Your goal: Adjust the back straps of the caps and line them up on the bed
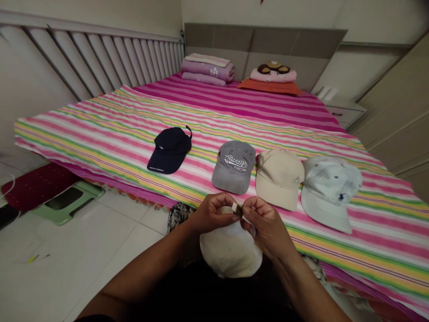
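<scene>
Bed (201, 107) fills most of the view, pink, yellow and green striped sheet (100, 129) on it, grey headboard (264, 44) behind. White tile floor (94, 241) on the left, green stool (69, 205) and dark red mat (36, 185) by the bed edge. Nightstand (345, 112) beyond the far right corner. Folded purple bedding (208, 69) and orange pillow (270, 86) at the head end, plush cushion (273, 73) on the pillow.

Four caps lie in a row on the sheet: navy (169, 150), grey with "Always" logo (233, 167), beige (279, 179), pale blue (330, 190). Beige and pale blue sit just beside each other.

Cream cap (231, 252) is off the row, held up in front of the person, near the bed edge. Left hand (212, 213) and right hand (264, 223) both on it. Fingers (250, 209) narrow, both sets pinching the tan strap (228, 209) at the cap's back, tips nearly meeting.
</scene>
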